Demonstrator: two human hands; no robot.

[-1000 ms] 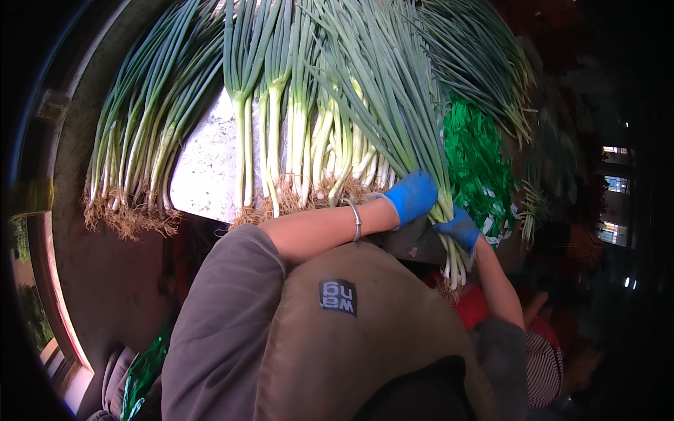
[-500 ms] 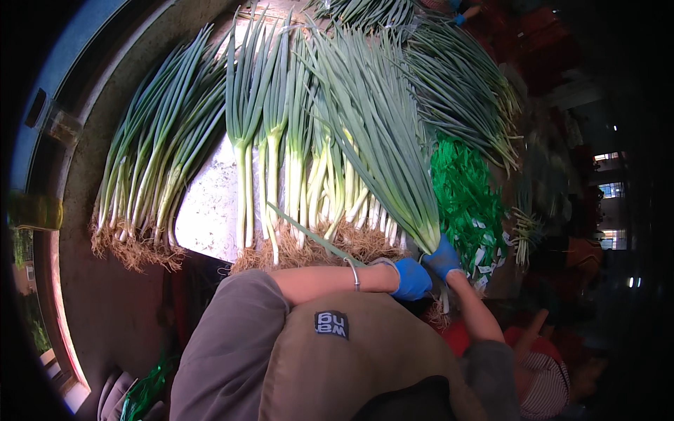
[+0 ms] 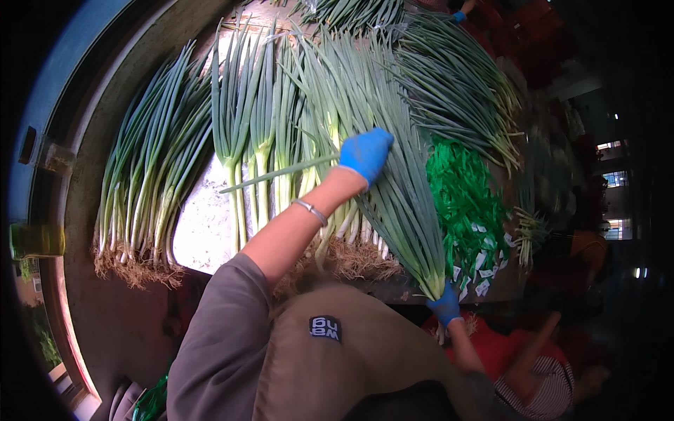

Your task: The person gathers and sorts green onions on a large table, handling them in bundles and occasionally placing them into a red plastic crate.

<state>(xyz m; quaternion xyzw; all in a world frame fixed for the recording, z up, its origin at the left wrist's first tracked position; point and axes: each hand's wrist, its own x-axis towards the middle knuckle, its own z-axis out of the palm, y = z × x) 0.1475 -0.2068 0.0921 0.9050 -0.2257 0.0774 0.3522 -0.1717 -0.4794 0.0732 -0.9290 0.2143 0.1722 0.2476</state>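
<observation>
My right hand [image 3: 444, 306], in a blue glove, is closed round the pale lower stems of a bunch of green onions [image 3: 411, 231]. The bunch slants up and left across the table, leaves pointing away from me; its roots are mostly hidden below the hand. Over the middle of these leaves is my left hand [image 3: 366, 158], also blue-gloved and closed. A single long onion leaf [image 3: 281, 170] sticks out leftward from its fist. Under and beside the bunch, more green onions [image 3: 239, 140] lie with brown roots [image 3: 358, 261] toward me.
Another pile of green onions [image 3: 147, 161] lies at the left, and one [image 3: 463, 91] at the far right. Green ribbons with white tags [image 3: 467, 203] heap beside the bunch. A person in red and stripes [image 3: 533, 372] is at the lower right; another gloved hand [image 3: 460, 15] shows at the far edge.
My left hand has moved from beside my right hand up over the leaves, carrying the single leaf. My right hand has shifted slightly nearer to me with the bunch.
</observation>
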